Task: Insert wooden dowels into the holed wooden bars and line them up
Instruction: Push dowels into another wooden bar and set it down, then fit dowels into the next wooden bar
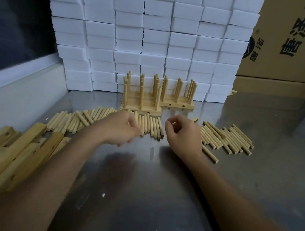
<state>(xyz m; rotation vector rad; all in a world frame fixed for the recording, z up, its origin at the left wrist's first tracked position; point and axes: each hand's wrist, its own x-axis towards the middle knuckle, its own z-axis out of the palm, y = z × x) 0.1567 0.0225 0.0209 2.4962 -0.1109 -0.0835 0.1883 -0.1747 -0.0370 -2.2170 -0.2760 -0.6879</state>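
Loose dowels [146, 124] lay in a long row across the desk [146, 193], side by side, long axes running roughly away from the person, fanning a bit toward the L end. Both hands sat right at the near edge of that row. L hand [121, 128] was over the mid part of the row, fingers [131, 126] curled down onto or just above the dowel ends; motion blur there, so couldn't tell if it held one. R hand [181, 134] hung at the gap between the mid group and the R-side dowel pile [226, 138], fingers loosely curled, thumb and forefinger close together, nothing visible between them; looked empty to me.

Finished bars with upright dowels [150, 95] stood just beyond the row, straight ahead of both hands, lined up against the white foam blocks [149, 36]. Unfilled holed bars [9, 150] lay heaped at near L, beside the L forearm, well apart from the R hand.

Judgement: next pick turns on the dowels lying just ahead of the fingertips, ends toward the person, so a short reach fwd would do. L hand nearer to the dowels in the middle and to the empty bars; R nearer to the R pile. One stray dowel [209, 153] lay skewed by the R wrist.
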